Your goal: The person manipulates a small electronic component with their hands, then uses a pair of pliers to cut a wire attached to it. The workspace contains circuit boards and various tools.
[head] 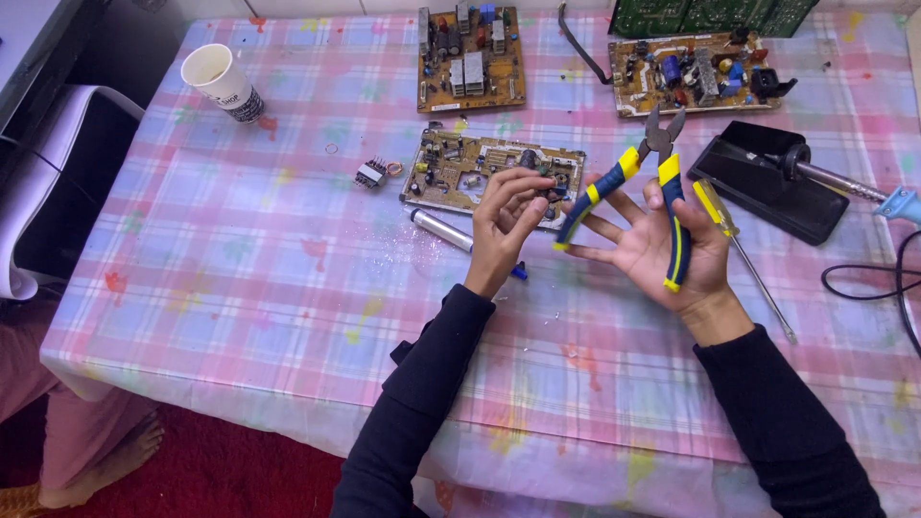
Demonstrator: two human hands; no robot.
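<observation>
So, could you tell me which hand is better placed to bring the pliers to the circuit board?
Probably the right hand: it holds the open pliers beside the circuit board, while the left hand pinches a component there.

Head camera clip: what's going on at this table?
A person in black sleeves sits at a table with a pink plaid cloth. The left hand pinches a small dark part over a circuit board. The right hand, palm open, holds blue-and-yellow pliers with their jaws apart. A yellow-handled screwdriver, a soldering iron on its stand, two more boards and a paper cup lie around.
</observation>
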